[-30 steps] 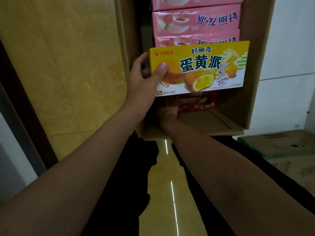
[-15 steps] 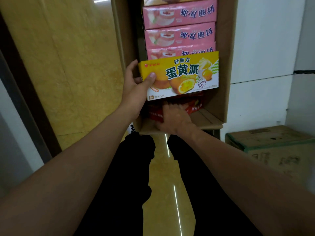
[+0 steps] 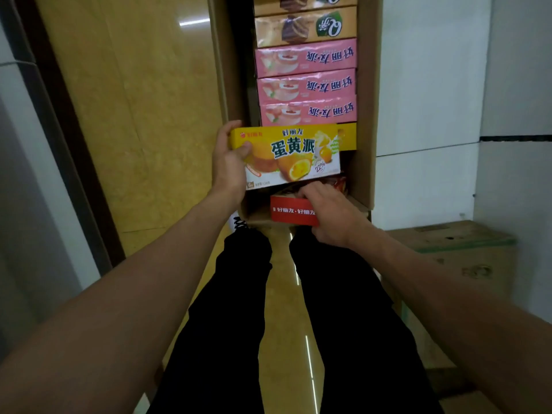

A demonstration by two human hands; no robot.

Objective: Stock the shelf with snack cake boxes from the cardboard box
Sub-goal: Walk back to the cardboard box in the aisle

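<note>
Egg-yolk pie box point(image 3: 291, 156), yellow, is clamped at its 9 o'clock end by the left hand point(image 3: 228, 165), above the cardboard box point(image 3: 366, 138). At 6 o'clock the right hand point(image 3: 330, 213) curls around a red snack cake box point(image 3: 291, 212). Pink boxes point(image 3: 306, 85) sit at 12 o'clock inside the carton.

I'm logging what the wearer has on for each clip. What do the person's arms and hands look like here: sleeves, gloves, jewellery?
Both forearms are bare right to the frame's lower edge: no sleeves in view. The left hand and right hand wear no gloves, and no rings, watch or wristband show on the sides visible. The fingernails look short and unpainted. Below the arms, the legs are in black trousers.
</note>
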